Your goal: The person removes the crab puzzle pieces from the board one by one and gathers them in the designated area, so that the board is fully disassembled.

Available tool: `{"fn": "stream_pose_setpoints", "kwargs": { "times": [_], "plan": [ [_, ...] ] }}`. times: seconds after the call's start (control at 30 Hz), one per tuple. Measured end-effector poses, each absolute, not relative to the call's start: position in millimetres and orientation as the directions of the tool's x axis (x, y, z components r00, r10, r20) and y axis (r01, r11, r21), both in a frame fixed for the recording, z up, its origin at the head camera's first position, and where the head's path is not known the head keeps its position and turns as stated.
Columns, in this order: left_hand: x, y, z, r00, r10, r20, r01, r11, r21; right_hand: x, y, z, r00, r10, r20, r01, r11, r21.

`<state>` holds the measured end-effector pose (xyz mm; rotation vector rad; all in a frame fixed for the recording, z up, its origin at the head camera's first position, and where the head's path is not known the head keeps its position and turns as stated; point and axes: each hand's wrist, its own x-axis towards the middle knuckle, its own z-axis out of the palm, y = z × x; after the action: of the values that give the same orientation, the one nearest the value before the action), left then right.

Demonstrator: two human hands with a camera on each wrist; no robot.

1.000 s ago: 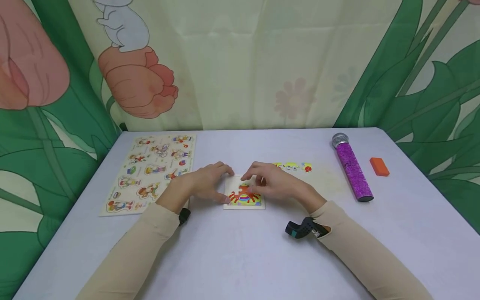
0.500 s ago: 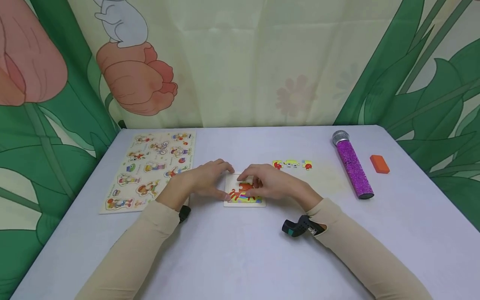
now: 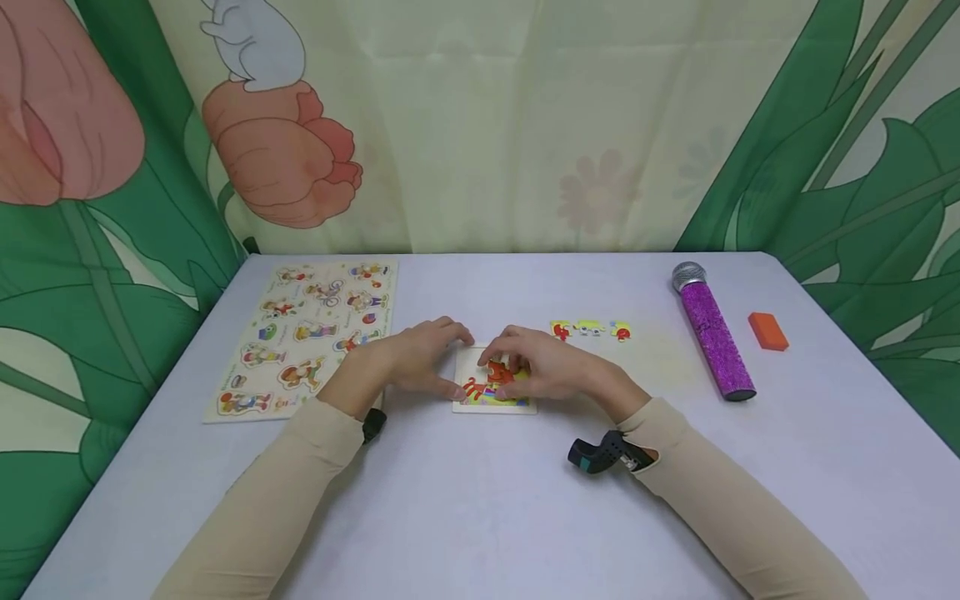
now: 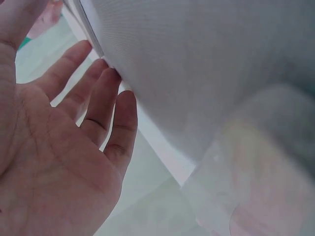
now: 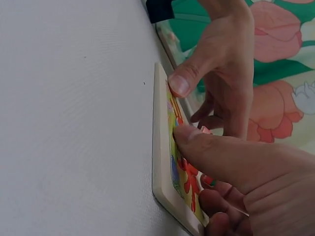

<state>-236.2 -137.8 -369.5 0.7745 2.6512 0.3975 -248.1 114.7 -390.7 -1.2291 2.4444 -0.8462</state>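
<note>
In the head view a small white-framed puzzle board [image 3: 467, 360] lies flat at mid-table, with a red crab picture [image 3: 487, 389] partly assembled inside. My left hand [image 3: 416, 360] rests at its left side, thumb on the lower left corner and fingers extended toward the upper edge. Over the right part, my right hand [image 3: 553, 363] pinches a red puzzle piece [image 3: 498, 372] between thumb and curled fingers; the fingers partly hide it. The right wrist view has both thumbs on the board [image 5: 160, 142]. Relaxed, nearly straight fingers of the left hand [image 4: 64, 147] fill the left wrist view.
Several loose yellow-and-red puzzle pieces [image 3: 589, 329] lie in a row behind my right hand. A large picture board [image 3: 300, 350] is at the left. Toward the right are a purple glitter microphone [image 3: 716, 342] and an orange block [image 3: 768, 331].
My right fingers have shifted slightly left over the board, with the red piece lower and nearer the crab picture. My left hand keeps its place at the board's left side.
</note>
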Motion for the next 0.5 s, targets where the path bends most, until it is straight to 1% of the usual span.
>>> {"fn": "stream_pose_setpoints", "kwargs": {
  "times": [0.13,0.23,0.37,0.5],
  "plan": [
    [-237.3,-137.2,-370.2,-0.792,0.555,-0.253,0.459,0.816,0.352,-248.0,115.6,-392.5,-0.586,-0.809,0.045,-0.661,0.445,-0.605],
    [-239.0,-136.9,-370.4,-0.789,0.561,-0.252,0.466,0.812,0.35,-247.4,115.9,-392.1,-0.593,-0.804,0.041,-0.664,0.46,-0.59],
    [-239.8,-136.4,-371.2,-0.785,0.567,-0.251,0.469,0.808,0.357,-245.3,115.8,-390.8,-0.591,-0.807,0.01,-0.685,0.495,-0.535],
    [-238.7,-137.6,-371.5,-0.787,0.563,-0.251,0.465,0.81,0.358,-242.0,113.2,-387.8,-0.567,-0.823,-0.021,-0.72,0.508,-0.473]
  ]
}}
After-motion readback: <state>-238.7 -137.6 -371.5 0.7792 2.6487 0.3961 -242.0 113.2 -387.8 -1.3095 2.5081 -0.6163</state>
